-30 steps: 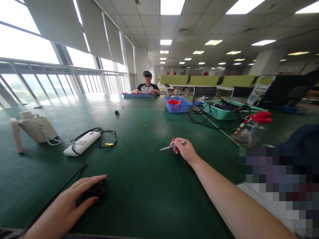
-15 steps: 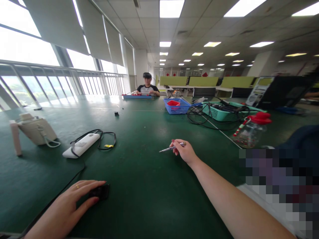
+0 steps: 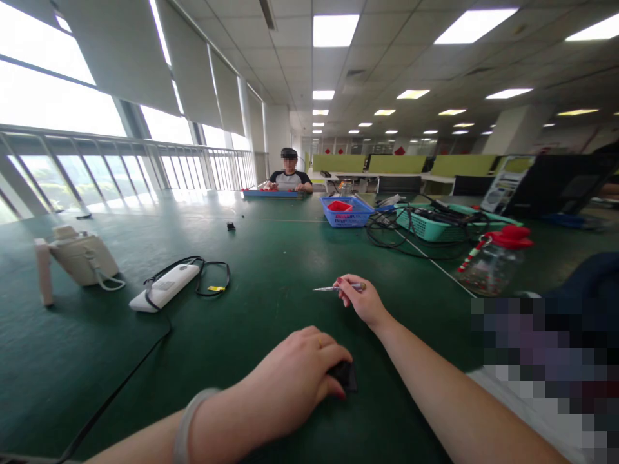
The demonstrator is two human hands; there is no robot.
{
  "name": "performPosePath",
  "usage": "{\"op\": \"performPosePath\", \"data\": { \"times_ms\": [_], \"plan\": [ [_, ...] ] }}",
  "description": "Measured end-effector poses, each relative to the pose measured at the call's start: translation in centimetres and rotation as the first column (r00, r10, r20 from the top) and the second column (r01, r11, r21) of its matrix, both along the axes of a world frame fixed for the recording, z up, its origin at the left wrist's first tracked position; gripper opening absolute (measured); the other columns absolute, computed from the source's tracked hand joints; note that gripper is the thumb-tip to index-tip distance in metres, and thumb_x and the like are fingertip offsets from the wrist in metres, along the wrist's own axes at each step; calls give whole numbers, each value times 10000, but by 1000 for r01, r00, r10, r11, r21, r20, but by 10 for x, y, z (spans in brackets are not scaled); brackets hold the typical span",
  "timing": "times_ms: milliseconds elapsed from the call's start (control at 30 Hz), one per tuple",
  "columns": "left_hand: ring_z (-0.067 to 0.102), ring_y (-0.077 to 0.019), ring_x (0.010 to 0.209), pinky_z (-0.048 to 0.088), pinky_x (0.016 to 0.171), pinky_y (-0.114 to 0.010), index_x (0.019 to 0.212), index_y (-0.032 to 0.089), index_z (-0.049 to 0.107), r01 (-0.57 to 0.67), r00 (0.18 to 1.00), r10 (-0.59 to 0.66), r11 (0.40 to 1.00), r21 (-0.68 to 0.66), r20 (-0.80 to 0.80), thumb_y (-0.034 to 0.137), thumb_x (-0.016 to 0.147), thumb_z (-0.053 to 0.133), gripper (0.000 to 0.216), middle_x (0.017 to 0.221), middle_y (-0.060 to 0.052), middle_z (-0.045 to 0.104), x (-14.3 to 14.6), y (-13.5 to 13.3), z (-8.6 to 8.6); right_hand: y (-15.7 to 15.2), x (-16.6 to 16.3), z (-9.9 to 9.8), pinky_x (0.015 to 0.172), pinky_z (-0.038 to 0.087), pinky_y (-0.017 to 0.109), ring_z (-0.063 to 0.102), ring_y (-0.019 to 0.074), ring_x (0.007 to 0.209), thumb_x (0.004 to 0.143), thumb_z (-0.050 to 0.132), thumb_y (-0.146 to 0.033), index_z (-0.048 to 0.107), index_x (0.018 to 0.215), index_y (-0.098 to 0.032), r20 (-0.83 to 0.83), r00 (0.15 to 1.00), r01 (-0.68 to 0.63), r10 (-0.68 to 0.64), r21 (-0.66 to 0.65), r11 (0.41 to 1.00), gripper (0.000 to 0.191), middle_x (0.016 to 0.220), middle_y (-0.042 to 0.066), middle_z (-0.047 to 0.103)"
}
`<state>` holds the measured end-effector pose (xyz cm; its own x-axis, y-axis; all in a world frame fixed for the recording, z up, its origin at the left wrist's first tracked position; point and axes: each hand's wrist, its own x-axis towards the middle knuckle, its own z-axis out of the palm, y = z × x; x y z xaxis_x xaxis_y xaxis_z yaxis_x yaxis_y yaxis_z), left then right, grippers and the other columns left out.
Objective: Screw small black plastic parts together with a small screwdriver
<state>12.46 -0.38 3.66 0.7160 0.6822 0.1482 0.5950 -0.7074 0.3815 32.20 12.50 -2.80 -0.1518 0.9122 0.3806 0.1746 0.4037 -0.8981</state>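
Observation:
My left hand (image 3: 290, 380), with a ring and a pale wristband, is closed around a small black block-like object (image 3: 347, 376) on the green table (image 3: 251, 361). The fingers cover much of this object, and its kind is unclear. Farther forward, my right hand (image 3: 363, 301) grips a slim, silvery screwdriver (image 3: 327, 289) between thumb and fingers. Its thin tip points left, just above the tabletop, and the handle end sticks out on the right of the fingers.
To the left are a white power strip (image 3: 167, 287) with a black cord and a beige bottle (image 3: 84, 258). A tiny black piece (image 3: 231, 226) lies farther off. Blue (image 3: 351, 216) and green (image 3: 430, 225) baskets, cables and a red-lidded jar (image 3: 498, 261) stand right. A person (image 3: 289, 175) sits opposite.
My left hand has moved right with the black object, from the lower left to near the middle. The screwdriver has turned nearly level in my right hand. The view has tilted up slightly.

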Motion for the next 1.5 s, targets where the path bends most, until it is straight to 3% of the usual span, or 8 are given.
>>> {"op": "performPosePath", "data": {
  "times_ms": [233, 400, 600, 767, 1033, 1500],
  "plan": [
    [591, -254, 1056, 447, 948, -369, 1134, 194, 641, -250, 967, 254, 952, 177, 1, 228, 889, 586, 254, 1108, -78, 660, 15, 107, -30, 0, 4, 3, 483, 399, 255, 507, 132, 495, 878, 547, -503, 615, 856, -208, 86, 961, 248, -262, 150, 957, 303, 635, -10, 569],
    [591, -256, 1065, 446, 947, -368, 1132, 189, 649, -349, 937, 344, 925, 149, 59, 228, 889, 583, 254, 1093, -90, 674, 5, 144, -46, -12, 2, 14, 505, 386, 261, 509, 144, 529, 913, 505, -460, 591, 830, -212, 118, 932, 312, -343, 222, 924, 275, 619, -5, 551],
    [593, -257, 1083, 444, 970, -367, 1181, 213, 643, -329, 941, 321, 942, 69, 109, 252, 859, 626, 325, 1125, -75, 685, -5, 153, -56, -24, -9, 21, 551, 386, 267, 515, 152, 575, 915, 481, -338, 576, 778, -215, 186, 948, 189, -257, 320, 928, 207, 646, -2, 560],
    [596, -251, 1104, 445, 984, -364, 1237, 221, 616, -329, 932, 322, 944, 12, 164, 288, 845, 642, 399, 1162, -69, 685, -9, 155, -60, -31, -16, 24, 571, 392, 268, 531, 154, 594, 903, 459, -259, 565, 762, -222, 353, 918, 52, -182, 347, 936, 180, 660, -2, 572],
    [580, -251, 1124, 438, 1006, -364, 1230, 211, 624, -312, 936, 306, 950, 11, 172, 262, 827, 653, 408, 1170, -77, 676, -11, 153, -64, -33, -21, 25, 607, 399, 279, 548, 166, 656, 850, 484, -222, 565, 814, -229, 548, 796, -25, -257, 454, 890, 90, 706, 5, 603],
    [552, -254, 1164, 416, 1031, -375, 1223, 216, 625, -317, 936, 314, 948, -6, 157, 265, 833, 615, 393, 1198, -72, 666, -6, 151, -63, -38, -21, 29, 681, 404, 318, 507, 168, 667, 863, 494, -175, 550, 850, -204, 625, 731, -180, -273, 563, 807, 65, 738, 28, 604]
  ]
}}
